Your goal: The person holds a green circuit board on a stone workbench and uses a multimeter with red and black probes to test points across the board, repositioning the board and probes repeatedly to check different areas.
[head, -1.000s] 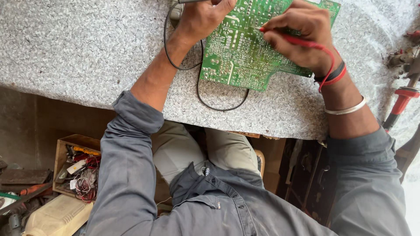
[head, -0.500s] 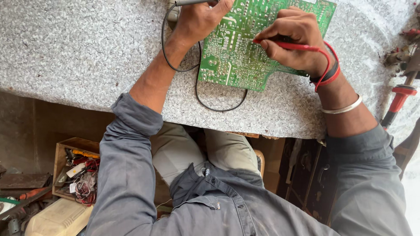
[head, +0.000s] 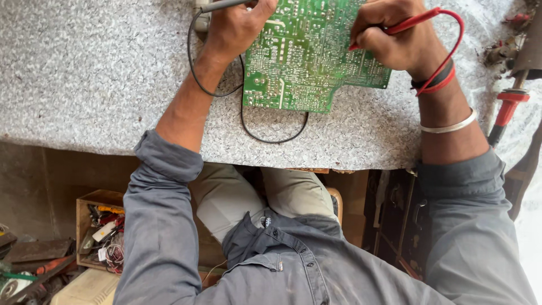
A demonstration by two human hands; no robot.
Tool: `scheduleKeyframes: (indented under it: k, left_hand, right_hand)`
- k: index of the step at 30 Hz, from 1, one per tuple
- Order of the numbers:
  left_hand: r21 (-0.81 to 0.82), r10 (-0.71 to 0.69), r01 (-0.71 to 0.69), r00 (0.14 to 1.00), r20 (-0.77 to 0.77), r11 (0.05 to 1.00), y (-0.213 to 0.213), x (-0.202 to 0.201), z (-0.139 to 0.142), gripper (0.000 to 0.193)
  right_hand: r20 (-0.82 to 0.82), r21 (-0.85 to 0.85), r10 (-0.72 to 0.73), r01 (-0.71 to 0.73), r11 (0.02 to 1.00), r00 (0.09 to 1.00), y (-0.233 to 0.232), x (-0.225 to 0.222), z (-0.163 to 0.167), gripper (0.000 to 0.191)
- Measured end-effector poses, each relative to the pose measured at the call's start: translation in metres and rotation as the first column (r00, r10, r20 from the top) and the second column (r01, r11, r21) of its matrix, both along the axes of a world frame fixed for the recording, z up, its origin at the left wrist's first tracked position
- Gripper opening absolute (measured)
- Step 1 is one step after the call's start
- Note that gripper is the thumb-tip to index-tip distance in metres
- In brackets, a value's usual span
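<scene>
1. Head view, surroundings: a green circuit board [head: 307, 59] is lying solder side up on the speckled grey table [head: 84, 73], near its front edge. A screwdriver with a red and black handle [head: 504, 116] is resting at the right, well apart from the board, and small rusty bits [head: 502, 51] are sitting beyond it. Under the table, a wooden box of wires and small parts [head: 100, 231] is standing on the floor at the left.

2. What is standing in the way: the left hand [head: 240, 25] is covering the board's upper left corner and the right hand [head: 398, 39] is covering its upper right part. The black lead [head: 248, 127] is looping out from under the board's lower edge.

3. Hands: the left fingers are curling around a dark probe [head: 223, 5] at the top edge. The right fingers are pinching a red probe [head: 409, 22], its tip touching the board; the red lead [head: 451, 48] is arching over the wrist.

4. Materials and shapes: the board is flat, with a stepped lower outline, pale traces and shiny solder dots. The table surface is looking grainy, like stone. A smooth metal bangle [head: 451, 125] and dark and red bands [head: 435, 82] are circling the right wrist; the sleeves are soft grey cloth.

5. Against half a second ago: the right hand is sitting further toward the board's upper right, and the red lead is bowing higher.
</scene>
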State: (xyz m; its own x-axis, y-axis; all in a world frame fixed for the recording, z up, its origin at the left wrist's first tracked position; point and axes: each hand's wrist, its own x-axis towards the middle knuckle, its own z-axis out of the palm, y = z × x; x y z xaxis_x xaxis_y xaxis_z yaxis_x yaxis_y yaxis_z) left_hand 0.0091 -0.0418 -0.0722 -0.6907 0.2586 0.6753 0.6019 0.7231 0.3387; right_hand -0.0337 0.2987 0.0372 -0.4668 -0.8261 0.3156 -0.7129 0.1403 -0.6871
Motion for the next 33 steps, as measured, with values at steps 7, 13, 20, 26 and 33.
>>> scheduleKeyframes:
  k: [7, 13, 20, 26, 33]
  left_hand:
    - [0.329, -0.15, 0.094, 0.978, 0.148, 0.94, 0.005, 0.006, 0.021, 0.024]
    - [0.371, -0.168, 0.091, 0.969, 0.183, 0.924, 0.005, 0.007, 0.023, 0.024]
    - [0.439, -0.152, 0.025, 0.954, 0.256, 0.898, 0.008, 0.006, 0.04, 0.018]
    - [0.474, -0.249, 0.125, 0.946, 0.21, 0.872, 0.009, 0.004, 0.052, 0.018]
    - [0.439, -0.192, 0.098, 0.965, 0.177, 0.893, 0.01, 0.005, 0.042, 0.017]
  right_hand:
    - [-0.032, -0.089, 0.12, -0.122, 0.988, 0.992, -0.024, 0.009, 0.006, 0.019]
    - [-0.009, -0.096, 0.07, -0.071, 0.993, 0.997, -0.024, 0.014, 0.007, 0.02]
    - [0.061, -0.043, 0.093, -0.09, 0.995, 0.994, -0.026, 0.009, 0.008, 0.021]
    - [0.138, -0.07, 0.061, -0.052, 0.996, 0.989, -0.028, 0.013, 0.012, 0.021]
    - [0.203, 0.02, 0.05, -0.056, 0.998, 0.978, -0.017, 0.002, 0.012, 0.022]
